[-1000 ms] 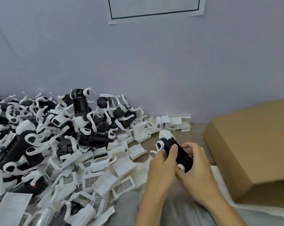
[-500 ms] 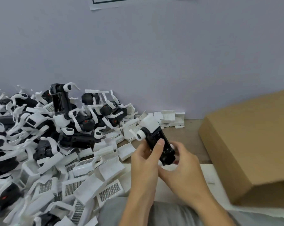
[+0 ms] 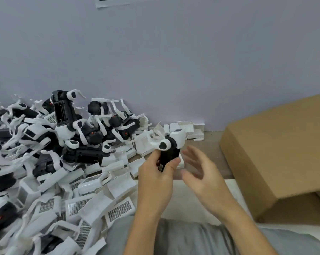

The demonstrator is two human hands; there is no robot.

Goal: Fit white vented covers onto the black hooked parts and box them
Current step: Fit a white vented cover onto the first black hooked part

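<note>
My left hand (image 3: 156, 176) grips a black hooked part (image 3: 169, 151) by its lower end and holds it upright above the table. The part carries a white cover at its top and a white hook at its left side. Just to the right, my right hand (image 3: 199, 173) hovers with spread fingers, blurred, and touches nothing. A big heap of black hooked parts (image 3: 63, 129) fills the left side. Loose white vented covers (image 3: 118, 210) lie in front of that heap. A brown cardboard box (image 3: 280, 153) stands at the right.
A grey wall rises straight behind the table. More white covers (image 3: 188, 129) lie along the wall behind my hands. A strip of bare wooden tabletop (image 3: 210, 150) shows between hands and box. My grey-clad lap (image 3: 183, 238) fills the bottom edge.
My right hand has let go of the part and opened beside it. My left hand has tilted the part upright and raised it. The view has shifted down and right.
</note>
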